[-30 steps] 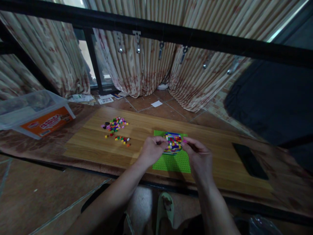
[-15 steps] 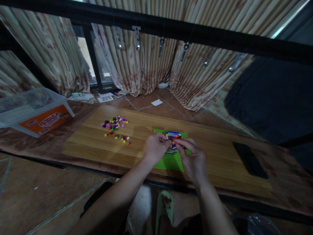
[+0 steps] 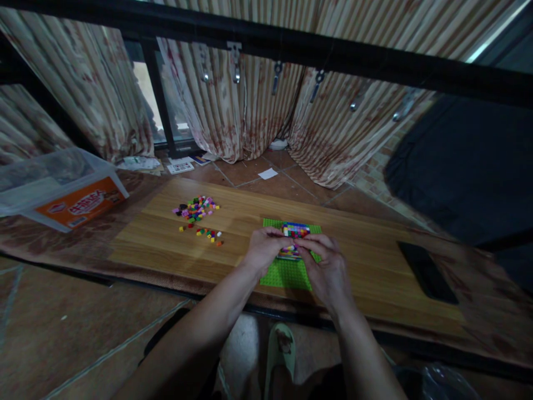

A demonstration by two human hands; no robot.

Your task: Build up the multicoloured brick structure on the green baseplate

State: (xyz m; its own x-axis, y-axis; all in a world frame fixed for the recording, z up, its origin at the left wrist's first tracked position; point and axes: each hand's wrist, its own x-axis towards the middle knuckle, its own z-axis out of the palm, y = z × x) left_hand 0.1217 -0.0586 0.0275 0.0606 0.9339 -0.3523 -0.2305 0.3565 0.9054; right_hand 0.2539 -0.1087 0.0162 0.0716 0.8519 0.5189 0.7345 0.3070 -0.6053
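A green baseplate (image 3: pixel 286 273) lies on the wooden board (image 3: pixel 166 244). A block of small many-coloured bricks (image 3: pixel 295 230) sits on its far half. My left hand (image 3: pixel 263 251) and my right hand (image 3: pixel 325 269) meet over the block's near edge, fingers curled and pinched together on the bricks. What the fingertips pinch is hidden. A loose pile of small coloured bricks (image 3: pixel 195 209) lies to the left on the board, with a few strays (image 3: pixel 209 235) nearer me.
A clear plastic tub with an orange label (image 3: pixel 62 191) stands at the far left. A black phone (image 3: pixel 427 272) lies on the right of the board. Curtains hang behind, with papers on the tiled floor. A green slipper (image 3: pixel 280 350) shows below.
My right hand has moved left, from beside the block to over its near edge. Both hands have closed in until the fingertips meet on the bricks.
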